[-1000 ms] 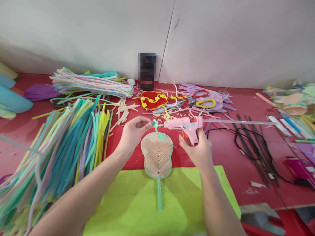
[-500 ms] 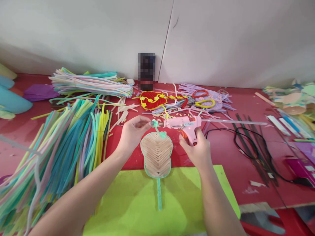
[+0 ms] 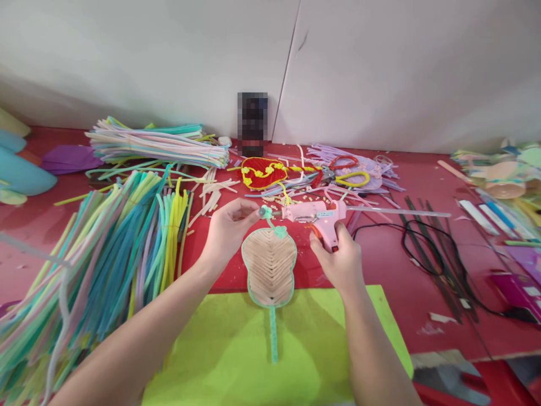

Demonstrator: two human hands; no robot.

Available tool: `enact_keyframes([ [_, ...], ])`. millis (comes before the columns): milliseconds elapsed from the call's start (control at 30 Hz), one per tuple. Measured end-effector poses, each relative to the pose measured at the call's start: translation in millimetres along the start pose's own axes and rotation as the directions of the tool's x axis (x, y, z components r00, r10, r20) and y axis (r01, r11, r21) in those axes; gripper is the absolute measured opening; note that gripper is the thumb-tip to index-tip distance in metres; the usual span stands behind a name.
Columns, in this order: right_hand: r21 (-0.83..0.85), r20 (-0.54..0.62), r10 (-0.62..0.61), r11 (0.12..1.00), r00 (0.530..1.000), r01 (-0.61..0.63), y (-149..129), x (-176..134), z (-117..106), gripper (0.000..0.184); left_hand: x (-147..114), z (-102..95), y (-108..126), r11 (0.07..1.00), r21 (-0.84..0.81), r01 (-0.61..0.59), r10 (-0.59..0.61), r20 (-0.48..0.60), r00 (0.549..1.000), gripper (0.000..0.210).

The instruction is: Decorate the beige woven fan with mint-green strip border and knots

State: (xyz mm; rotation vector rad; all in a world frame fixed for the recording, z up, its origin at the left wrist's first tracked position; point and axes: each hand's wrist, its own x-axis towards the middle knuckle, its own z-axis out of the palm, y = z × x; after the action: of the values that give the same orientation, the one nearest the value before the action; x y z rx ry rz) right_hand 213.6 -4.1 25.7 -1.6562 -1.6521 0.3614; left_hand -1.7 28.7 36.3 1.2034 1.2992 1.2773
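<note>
My right hand [image 3: 338, 254] is wrapped round the handle of a pink hot glue gun [image 3: 325, 220], with a long clear glue stick [image 3: 397, 211] out of its back end. The gun's nozzle meets a small green pipe-cleaner flower [image 3: 266, 212], pinched in the fingertips of my left hand [image 3: 232, 223]. Just below lies a beige pipe-cleaner fan [image 3: 270, 268] with green edging and a green handle [image 3: 274, 338]. A second green flower [image 3: 280, 231] sits at the fan's top edge, and a green stem runs between the two flowers.
Bundled pipe cleaners [image 3: 135, 242] fill the left side. Behind my hands lie a red fan [image 3: 264, 172] with yellow flowers, scissors [image 3: 350, 179] and a lilac piece [image 3: 367, 172]. A black cord [image 3: 448, 237] trails at right. A lime-green mat [image 3: 211, 349] covers the front.
The glue gun has tilted very slightly, its glue stick's far end now a little lower. My left hand keeps its place at the flower, and the fan has not moved.
</note>
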Motion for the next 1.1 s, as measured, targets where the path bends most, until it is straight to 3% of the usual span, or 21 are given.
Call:
enact_keyframes([
  [533,0.053,0.007,0.05,0.997,0.999,-0.05,-5.2,0.6,-2.2,0.018,-3.8,0.9,2.7,0.998,0.02,-0.067,0.068,-0.046,0.997,0.009],
  [1100,0.124,-0.017,0.151,0.981,0.988,-0.148,-1.3,3.8,-2.4,0.03,-5.4,2.1,3.5,0.994,0.015,-0.113,0.113,-0.05,0.992,0.008],
])
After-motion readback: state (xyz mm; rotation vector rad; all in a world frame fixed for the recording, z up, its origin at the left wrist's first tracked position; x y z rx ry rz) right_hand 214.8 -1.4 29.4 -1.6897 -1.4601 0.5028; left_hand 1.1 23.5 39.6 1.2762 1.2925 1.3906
